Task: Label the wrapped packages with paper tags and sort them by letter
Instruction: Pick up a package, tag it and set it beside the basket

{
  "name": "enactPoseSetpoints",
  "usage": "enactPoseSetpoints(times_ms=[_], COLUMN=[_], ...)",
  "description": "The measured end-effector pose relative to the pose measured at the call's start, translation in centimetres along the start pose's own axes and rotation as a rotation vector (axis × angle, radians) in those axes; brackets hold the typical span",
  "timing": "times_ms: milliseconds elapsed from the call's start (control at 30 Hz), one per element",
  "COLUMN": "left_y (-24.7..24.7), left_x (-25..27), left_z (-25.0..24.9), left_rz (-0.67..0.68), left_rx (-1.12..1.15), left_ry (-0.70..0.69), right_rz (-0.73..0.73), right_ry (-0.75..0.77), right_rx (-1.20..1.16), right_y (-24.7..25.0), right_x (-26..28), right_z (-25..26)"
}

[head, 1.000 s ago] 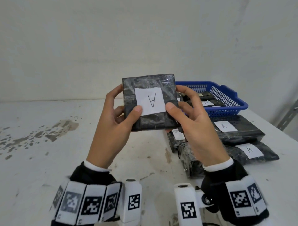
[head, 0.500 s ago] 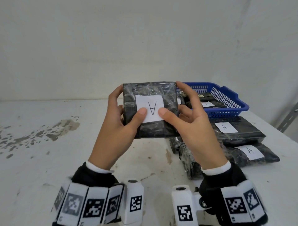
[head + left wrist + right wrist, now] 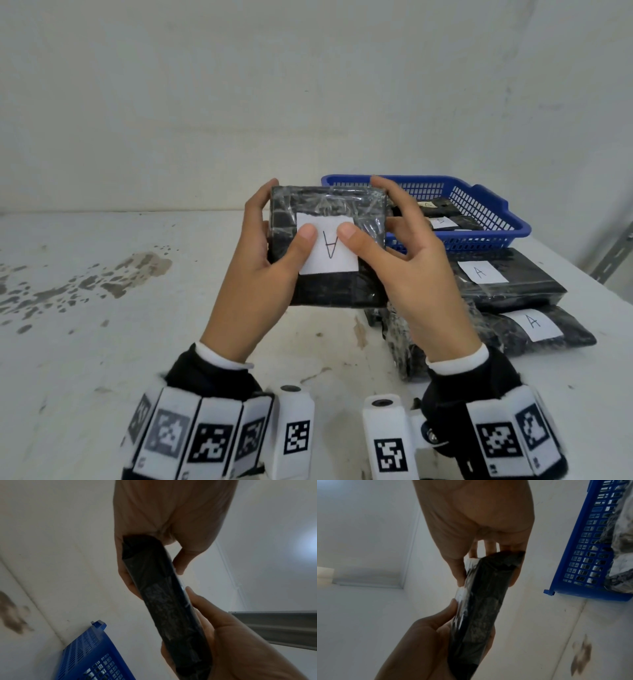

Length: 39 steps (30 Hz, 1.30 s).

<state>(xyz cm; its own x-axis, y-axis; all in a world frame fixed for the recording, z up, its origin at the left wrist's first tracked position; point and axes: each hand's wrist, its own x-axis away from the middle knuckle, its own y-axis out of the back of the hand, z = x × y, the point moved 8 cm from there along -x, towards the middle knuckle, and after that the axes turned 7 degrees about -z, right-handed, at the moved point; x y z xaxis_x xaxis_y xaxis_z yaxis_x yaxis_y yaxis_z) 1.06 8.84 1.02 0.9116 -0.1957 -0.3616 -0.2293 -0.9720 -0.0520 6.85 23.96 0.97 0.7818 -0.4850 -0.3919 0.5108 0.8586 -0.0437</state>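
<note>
I hold a black wrapped package (image 3: 329,291) upright above the table in both hands. A white paper tag (image 3: 330,253) with the letter A, upside down to me, lies on its front. My left hand (image 3: 263,260) grips the package's left side, thumb pressing the tag. My right hand (image 3: 407,260) grips the right side, thumb on the tag too. In the left wrist view the package (image 3: 171,608) shows edge-on between both hands; the right wrist view shows the package (image 3: 481,608) the same way.
Two black packages tagged A (image 3: 507,284) (image 3: 548,329) lie stacked at the right, with another package (image 3: 400,342) partly hidden under my right hand. A blue basket (image 3: 486,212) behind them holds more tagged packages. The white table (image 3: 102,342) is stained at the left.
The package has come lower and slightly closer. Both thumbs slid inward from the tag's outer edges to press near the letter.
</note>
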Motion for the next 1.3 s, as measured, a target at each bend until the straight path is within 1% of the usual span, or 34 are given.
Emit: enactPoseSetpoints(times_ms=[367,667,767,867,933,1033,1200,1300], left_y=[0.7,0.5,0.7,1.1,1.1,0.9,1.2,1.1], left_x=[-0.3,0.0,0.0,-0.2,-0.2,-0.1,-0.1,-0.1], left_z=[0.7,-0.4,-0.4,-0.3,-0.6,-0.9,-1.1,-1.3], left_rz=[-0.033,-0.059,-0.087,-0.094,-0.078,-0.061,-0.101,-0.100], left_rx=[0.061,-0.009,-0.028,-0.166,-0.215,-0.127,-0.059,-0.051], left_ry=[0.060,-0.052,-0.051,-0.103,-0.124,-0.118,-0.127,-0.131], right_rz=[-0.050,-0.053,-0.040,-0.044,-0.025,0.003,0.024,0.016], right_ry=[-0.010,0.012,0.048,0.075,0.054,0.043,0.002,-0.007], right_rx=[-0.007,0.046,0.091,0.142,0.114,0.054,-0.122,-0.131], right_y=[0.3,0.2,0.2,0.6,0.5,0.4,0.7,0.8], right_x=[-0.2,0.2,0.3,0.3,0.2,0.0,-0.3,-0.4], right_z=[-0.2,0.4,0.7,1.0,0.9,0.8,0.5,0.4])
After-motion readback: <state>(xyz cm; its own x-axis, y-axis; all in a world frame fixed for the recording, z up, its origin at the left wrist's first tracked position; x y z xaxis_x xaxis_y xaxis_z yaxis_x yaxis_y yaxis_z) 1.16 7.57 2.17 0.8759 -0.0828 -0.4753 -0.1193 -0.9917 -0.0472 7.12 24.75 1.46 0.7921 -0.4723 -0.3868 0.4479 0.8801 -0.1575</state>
